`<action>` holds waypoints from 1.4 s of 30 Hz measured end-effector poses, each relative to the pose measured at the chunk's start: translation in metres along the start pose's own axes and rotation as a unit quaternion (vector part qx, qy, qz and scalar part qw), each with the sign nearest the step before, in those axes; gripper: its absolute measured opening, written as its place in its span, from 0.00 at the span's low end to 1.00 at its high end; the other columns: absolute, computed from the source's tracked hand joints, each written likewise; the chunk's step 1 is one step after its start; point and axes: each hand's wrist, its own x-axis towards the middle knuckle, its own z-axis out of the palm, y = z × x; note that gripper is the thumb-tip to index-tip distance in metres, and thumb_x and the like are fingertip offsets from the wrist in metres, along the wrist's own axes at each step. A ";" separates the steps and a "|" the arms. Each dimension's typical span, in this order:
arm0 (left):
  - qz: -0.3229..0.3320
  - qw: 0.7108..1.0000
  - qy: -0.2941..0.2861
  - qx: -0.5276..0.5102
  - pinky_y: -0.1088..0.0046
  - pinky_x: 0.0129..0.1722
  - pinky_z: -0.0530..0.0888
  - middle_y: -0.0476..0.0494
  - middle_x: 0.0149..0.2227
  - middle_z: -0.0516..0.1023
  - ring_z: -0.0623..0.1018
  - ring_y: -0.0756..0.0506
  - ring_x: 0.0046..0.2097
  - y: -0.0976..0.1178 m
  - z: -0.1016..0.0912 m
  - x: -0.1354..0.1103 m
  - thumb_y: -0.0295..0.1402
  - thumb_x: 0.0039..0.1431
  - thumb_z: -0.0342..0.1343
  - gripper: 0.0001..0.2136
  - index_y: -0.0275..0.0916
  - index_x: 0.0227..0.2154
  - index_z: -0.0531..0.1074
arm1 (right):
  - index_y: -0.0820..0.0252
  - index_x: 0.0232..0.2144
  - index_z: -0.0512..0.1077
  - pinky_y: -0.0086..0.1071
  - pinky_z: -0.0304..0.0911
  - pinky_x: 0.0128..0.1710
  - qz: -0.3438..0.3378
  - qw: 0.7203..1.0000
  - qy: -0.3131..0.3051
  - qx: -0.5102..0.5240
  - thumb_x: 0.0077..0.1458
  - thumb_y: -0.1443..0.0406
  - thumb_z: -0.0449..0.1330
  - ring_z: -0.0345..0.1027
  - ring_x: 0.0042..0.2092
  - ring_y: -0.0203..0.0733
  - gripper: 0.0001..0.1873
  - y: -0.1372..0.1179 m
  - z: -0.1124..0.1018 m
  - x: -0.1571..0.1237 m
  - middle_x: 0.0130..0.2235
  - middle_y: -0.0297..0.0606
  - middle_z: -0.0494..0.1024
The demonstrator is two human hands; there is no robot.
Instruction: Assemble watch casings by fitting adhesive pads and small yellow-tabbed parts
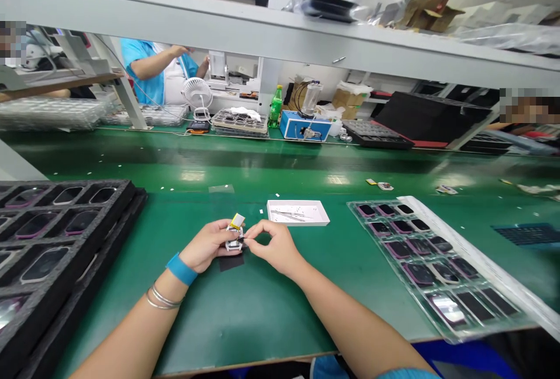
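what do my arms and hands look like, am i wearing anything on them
The left hand and right hand are bare, with no gloves, and the forearms are bare too. The left wrist wears a wide blue wristband, with thin silver bangles next to it. A blue sleeve shows at the right arm's upper end.

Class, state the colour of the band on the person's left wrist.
The wristband is blue, best seen in the head view.

Overhead lighting is laying pale glare patches along the green bench mat (192,175), and the clear plastic tray (446,309) is throwing back a hot reflection. The wide-angle lens is bowing the white shelf (184,23) toward the frame edges; pixelated blocks are masking both upper sides.
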 end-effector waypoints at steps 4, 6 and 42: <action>0.003 1.000 0.009 0.019 0.71 0.30 0.76 0.44 0.29 0.77 0.76 0.49 0.28 0.000 0.003 -0.001 0.31 0.41 0.66 0.15 0.35 0.34 0.73 | 0.60 0.23 0.69 0.33 0.66 0.37 0.034 0.999 -0.001 0.021 0.44 0.67 0.63 0.71 0.33 0.38 0.05 0.006 0.003 0.002 0.29 0.34 0.77; 0.003 1.000 0.010 0.027 0.71 0.30 0.76 0.44 0.29 0.77 0.76 0.49 0.29 -0.001 0.005 -0.002 0.31 0.41 0.66 0.15 0.35 0.34 0.73 | 0.60 0.24 0.68 0.32 0.65 0.36 0.038 0.999 0.000 0.024 0.45 0.67 0.63 0.70 0.32 0.37 0.05 0.006 0.003 0.004 0.28 0.33 0.75; 0.019 1.000 0.018 0.006 0.73 0.32 0.77 0.44 0.30 0.77 0.77 0.49 0.31 -0.010 0.010 0.000 0.30 0.43 0.64 0.13 0.35 0.35 0.72 | 0.57 0.43 0.66 0.39 0.60 0.47 0.032 0.992 0.065 -0.100 0.41 0.65 0.66 0.63 0.46 0.43 0.24 0.006 0.003 0.005 0.44 0.40 0.69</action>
